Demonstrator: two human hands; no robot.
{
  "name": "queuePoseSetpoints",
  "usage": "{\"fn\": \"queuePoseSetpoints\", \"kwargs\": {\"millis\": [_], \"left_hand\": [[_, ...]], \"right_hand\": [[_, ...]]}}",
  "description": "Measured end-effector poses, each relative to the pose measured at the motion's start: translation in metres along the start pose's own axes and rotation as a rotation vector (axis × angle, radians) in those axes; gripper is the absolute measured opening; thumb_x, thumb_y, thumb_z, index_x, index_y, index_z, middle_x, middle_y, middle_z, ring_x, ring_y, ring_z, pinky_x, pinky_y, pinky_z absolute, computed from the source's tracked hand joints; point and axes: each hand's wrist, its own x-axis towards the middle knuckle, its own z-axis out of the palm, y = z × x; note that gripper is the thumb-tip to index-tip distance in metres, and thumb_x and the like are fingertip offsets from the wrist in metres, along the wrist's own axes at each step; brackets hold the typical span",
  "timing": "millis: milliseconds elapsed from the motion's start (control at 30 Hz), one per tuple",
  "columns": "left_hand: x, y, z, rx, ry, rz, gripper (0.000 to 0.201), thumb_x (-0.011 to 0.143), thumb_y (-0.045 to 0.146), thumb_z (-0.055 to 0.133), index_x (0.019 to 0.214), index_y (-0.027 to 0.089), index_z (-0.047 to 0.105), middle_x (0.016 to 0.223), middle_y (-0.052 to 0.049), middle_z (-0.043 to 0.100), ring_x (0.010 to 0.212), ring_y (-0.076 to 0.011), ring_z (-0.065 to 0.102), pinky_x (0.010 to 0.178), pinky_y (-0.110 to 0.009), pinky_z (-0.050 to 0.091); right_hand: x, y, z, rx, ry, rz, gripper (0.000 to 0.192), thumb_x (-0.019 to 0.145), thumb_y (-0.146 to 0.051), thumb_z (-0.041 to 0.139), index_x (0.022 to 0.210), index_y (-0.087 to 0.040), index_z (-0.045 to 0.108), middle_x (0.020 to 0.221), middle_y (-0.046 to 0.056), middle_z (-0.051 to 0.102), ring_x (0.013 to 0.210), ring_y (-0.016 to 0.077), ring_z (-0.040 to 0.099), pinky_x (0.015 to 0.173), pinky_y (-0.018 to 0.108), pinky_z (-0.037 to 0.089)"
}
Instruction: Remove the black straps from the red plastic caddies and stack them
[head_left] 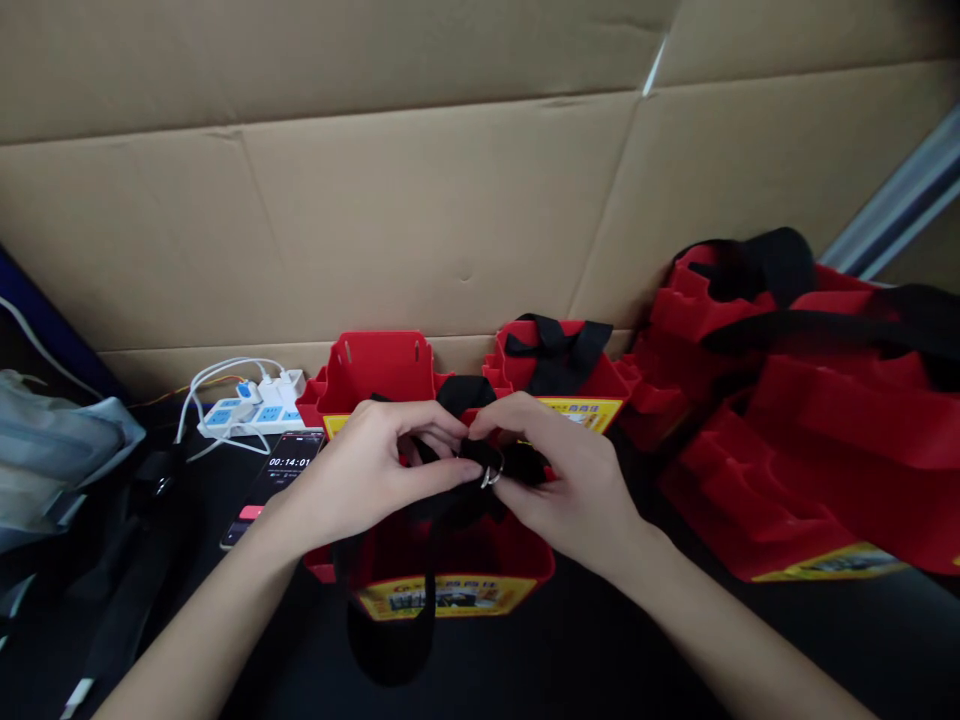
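Pinching a black woven strap (461, 455) between both sets of fingertips, I work over a red fabric tote bag with a yellow printed panel (450, 575) that sits on the dark table (570, 660) right in front of me. My left hand (367, 470) is closed on the strap from the left, thumb and forefinger meeting on it. My right hand (566, 480) grips the same strap from the right, and two small silver metal rings (491, 477) sit on the webbing just where my fingertips come together. A loop of the strap hangs down over the bag's front, past its yellow panel.

Behind this bag stand two more red bags: one with slotted upper edges (379, 370) and one with a black strap laid across its top (559, 365). To my right lies a heap of further red bags with black straps (810, 420); I think there are three or four, but they overlap too much for a sure count.

On my left, one smartphone showing a running timer (274, 485) lies flat, near my left wrist. One white power strip with blue sockets (251, 408) sits beyond it, with white plugs and cables in it. A large brown cardboard sheet (420, 200) stands up behind everything.
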Motion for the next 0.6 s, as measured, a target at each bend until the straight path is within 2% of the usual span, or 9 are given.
{"fn": "queuePoseSetpoints", "kwargs": {"millis": [133, 233, 367, 500, 600], "left_hand": [[-0.001, 0.002, 0.003, -0.071, 0.006, -0.035, 0.016, 0.078, 0.032, 0.062, 0.089, 0.02, 0.063, 0.09, -0.001, 0.065, 0.084, -0.015, 0.06, 0.069, -0.022, 0.047], [0.0, 0.001, 0.004, -0.011, -0.014, 0.06, 0.01, 0.079, 0.024, 0.061, 0.086, 0.018, 0.059, 0.09, -0.001, 0.062, 0.084, -0.0142, 0.057, 0.069, -0.023, 0.044], [0.002, -0.004, -0.003, 0.157, -0.03, 0.202, 0.005, 0.082, 0.021, 0.056, 0.081, 0.016, 0.056, 0.08, 0.0, 0.057, 0.074, -0.0114, 0.053, 0.067, -0.022, 0.041], [0.003, -0.01, -0.013, 0.248, 0.125, 0.223, 0.009, 0.081, 0.024, 0.057, 0.078, 0.016, 0.057, 0.077, -0.001, 0.059, 0.068, -0.0107, 0.053, 0.058, -0.02, 0.041], [0.005, -0.013, -0.01, 0.278, 0.249, 0.19, 0.008, 0.08, 0.023, 0.057, 0.077, 0.016, 0.057, 0.072, 0.0, 0.058, 0.063, -0.0096, 0.052, 0.052, -0.018, 0.04]], "right_hand": [[-0.002, -0.003, -0.002, -0.031, -0.033, 0.024, 0.036, 0.071, 0.002, 0.051, 0.098, -0.021, 0.045, 0.089, 0.0, 0.055, 0.078, 0.0092, 0.056, 0.066, 0.02, 0.045], [-0.002, -0.004, -0.004, 0.018, -0.095, 0.059, 0.041, 0.065, 0.007, 0.05, 0.095, -0.021, 0.046, 0.086, -0.002, 0.053, 0.076, 0.0076, 0.054, 0.068, 0.018, 0.043], [0.003, -0.002, -0.006, 0.15, -0.168, 0.158, 0.03, 0.064, 0.007, 0.049, 0.079, -0.019, 0.046, 0.075, -0.004, 0.048, 0.067, 0.0068, 0.048, 0.061, 0.018, 0.04], [0.009, 0.002, -0.014, 0.307, -0.259, 0.238, 0.016, 0.075, -0.005, 0.05, 0.074, -0.018, 0.042, 0.073, -0.002, 0.045, 0.065, 0.0082, 0.045, 0.059, 0.021, 0.039], [0.01, 0.005, -0.021, 0.376, -0.353, 0.311, 0.015, 0.077, -0.007, 0.051, 0.073, -0.018, 0.041, 0.076, -0.001, 0.046, 0.069, 0.009, 0.047, 0.062, 0.022, 0.041]]}}
